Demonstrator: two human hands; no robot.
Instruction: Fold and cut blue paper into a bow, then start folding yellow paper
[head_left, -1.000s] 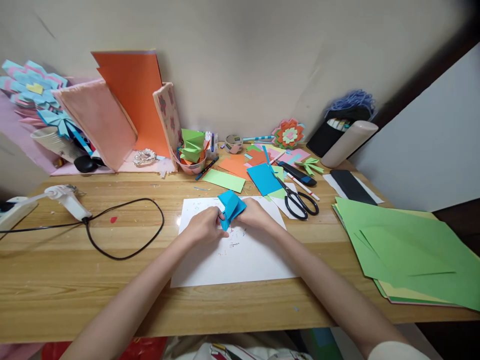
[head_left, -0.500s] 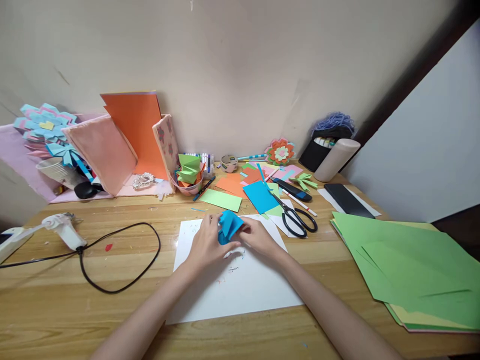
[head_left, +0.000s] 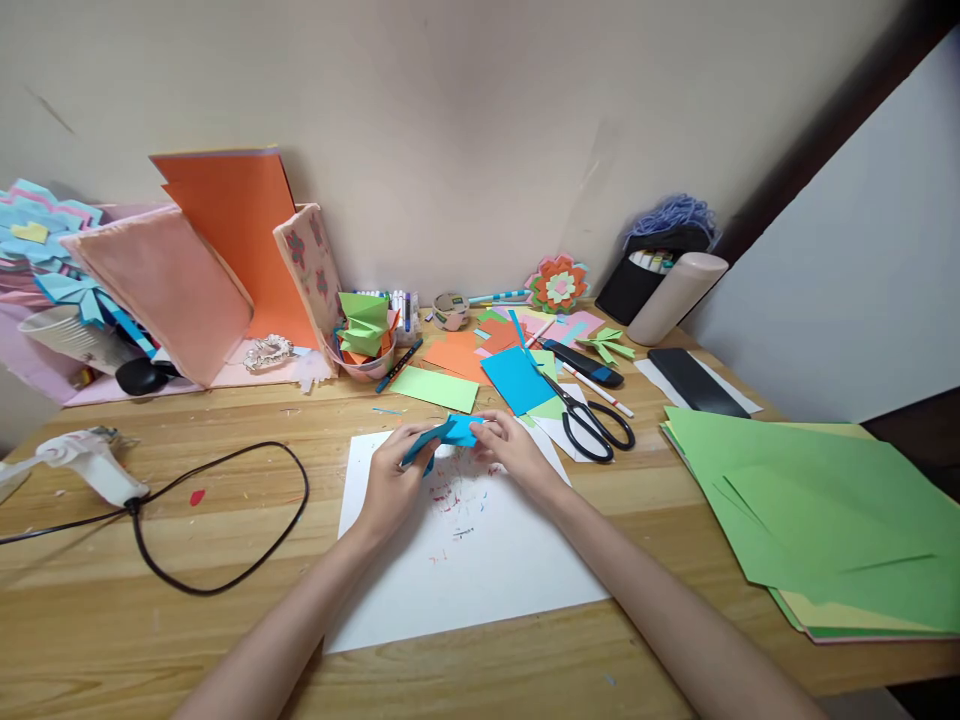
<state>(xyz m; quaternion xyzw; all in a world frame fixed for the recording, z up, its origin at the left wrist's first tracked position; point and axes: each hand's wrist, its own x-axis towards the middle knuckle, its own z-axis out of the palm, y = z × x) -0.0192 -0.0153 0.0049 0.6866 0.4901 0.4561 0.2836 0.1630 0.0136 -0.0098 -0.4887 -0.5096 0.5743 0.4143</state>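
A folded piece of blue paper is held between both hands, just above a white sheet marked with small colored strokes. My left hand grips its left side, the thumb lying against the paper. At the right end, my right hand pinches the edge between thumb and fingers. Parts of the folds are hidden behind the fingers. Black-handled scissors lie beyond my right hand, close to a flat blue paper piece and a light green strip.
On the left lies a white glue gun with a looped black cord. A stack of green paper covers the right side. A pink bowl of paper scraps, a box cutter and a dark phone are farther back.
The blue paper has turned from an upright, bunched shape to a flatter, more stretched one. My left hand has shifted slightly left and changed its grip. The view has moved a little.
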